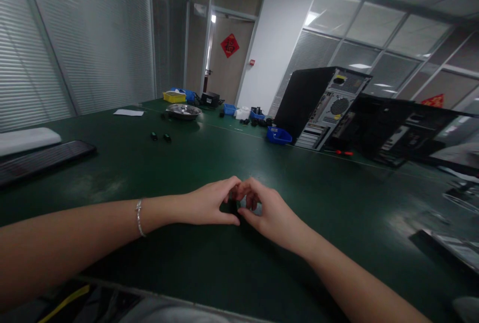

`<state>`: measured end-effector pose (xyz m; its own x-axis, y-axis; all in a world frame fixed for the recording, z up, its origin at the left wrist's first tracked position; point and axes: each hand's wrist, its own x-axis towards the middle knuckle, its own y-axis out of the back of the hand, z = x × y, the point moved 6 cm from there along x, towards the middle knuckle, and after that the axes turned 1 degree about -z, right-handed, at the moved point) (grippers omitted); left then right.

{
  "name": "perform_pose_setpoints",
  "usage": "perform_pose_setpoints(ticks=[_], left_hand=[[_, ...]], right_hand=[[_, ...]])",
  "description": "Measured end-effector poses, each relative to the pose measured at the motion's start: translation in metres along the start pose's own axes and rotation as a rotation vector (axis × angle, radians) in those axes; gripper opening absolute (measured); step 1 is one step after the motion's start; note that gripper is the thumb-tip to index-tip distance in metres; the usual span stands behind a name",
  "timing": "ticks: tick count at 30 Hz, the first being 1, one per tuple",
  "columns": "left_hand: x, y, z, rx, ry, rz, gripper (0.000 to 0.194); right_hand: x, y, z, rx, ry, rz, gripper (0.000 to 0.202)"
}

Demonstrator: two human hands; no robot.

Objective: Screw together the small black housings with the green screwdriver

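Note:
My left hand point(213, 201) and my right hand point(266, 209) meet just above the table, fingertips close together. Between them is a small dark piece point(238, 205) with a greenish glint, mostly hidden by the fingers; its kind is not clear. The right thumb and fingers close on it in a pinch. On the left hand, the thumb stretches out apart from the curved fingers, whose tips are near the piece. A silvery bracelet point(139, 218) circles the left wrist. Farther off on the green tabletop point(209, 158) lie two small black pieces point(166, 138).
A keyboard point(45, 160) lies at the left. Toward the back stand a round metal dish point(183, 111), a yellow tray point(174, 97) and a blue bin point(279, 135). A black computer tower point(322, 106) stands back right, with dark equipment point(404, 128) beside it.

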<state>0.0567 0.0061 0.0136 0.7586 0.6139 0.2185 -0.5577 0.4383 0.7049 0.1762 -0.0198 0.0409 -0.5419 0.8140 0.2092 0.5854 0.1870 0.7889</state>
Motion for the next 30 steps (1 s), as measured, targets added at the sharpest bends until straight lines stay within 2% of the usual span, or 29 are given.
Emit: perform_pose_setpoints(ticks=[8,15,21,30], left_hand=[[0.001,-0.002,-0.001,0.013,0.002,-0.006,0.043],[0.001,-0.001,0.000,0.028,-0.002,-0.013,0.043],[0.001,0.000,0.003,0.029,-0.010,-0.020,0.046],[0.001,0.000,0.005,0.044,-0.005,-0.028,0.039]], right_hand=[[0.001,-0.008,0.003,-0.020,-0.053,0.002,0.022],[0.001,-0.006,0.004,-0.031,-0.047,-0.008,0.022],[0.000,-0.004,0.004,-0.069,-0.007,-0.019,0.015],[-0.002,-0.004,-0.009,-0.092,0.090,-0.030,0.017]])
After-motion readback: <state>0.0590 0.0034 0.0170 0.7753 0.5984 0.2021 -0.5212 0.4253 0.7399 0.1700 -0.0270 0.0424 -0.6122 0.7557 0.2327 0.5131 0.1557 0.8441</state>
